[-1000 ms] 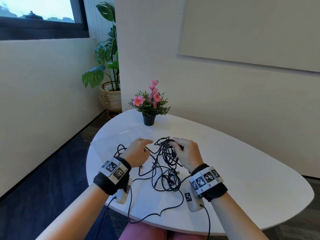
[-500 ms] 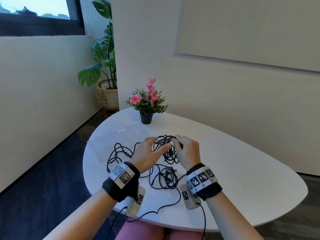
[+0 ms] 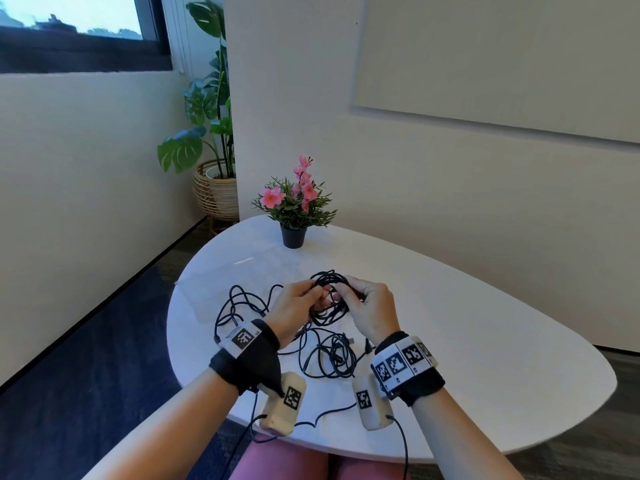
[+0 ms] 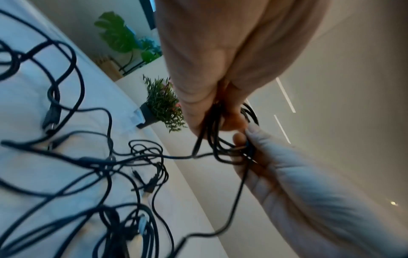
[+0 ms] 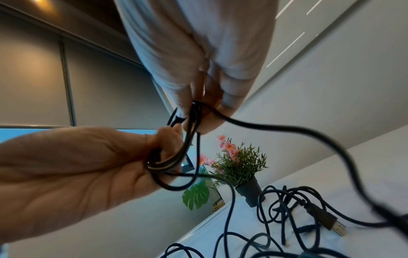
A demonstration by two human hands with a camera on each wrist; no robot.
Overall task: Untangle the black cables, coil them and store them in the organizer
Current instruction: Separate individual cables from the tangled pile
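A bundle of looped black cable (image 3: 327,296) is lifted a little above the white table (image 3: 485,341). My left hand (image 3: 294,308) grips its left side and my right hand (image 3: 369,306) pinches its right side; the fingers of both curl round the strands. The wrist views show the same bundle (image 4: 223,144) (image 5: 176,157) held between both hands. More tangled black cables (image 3: 325,355) lie on the table under my wrists, with plug ends (image 5: 326,220) showing. Another loose loop (image 3: 239,306) trails off to the left. No organizer is in view.
A small black pot of pink flowers (image 3: 294,206) stands at the table's far side. A large potted plant in a wicker basket (image 3: 211,188) is on the floor by the wall. The table's right half holds nothing.
My left hand has come in from the left and taken hold of the cable bundle beside my right hand. Both hands have raised the bundle slightly off the table.
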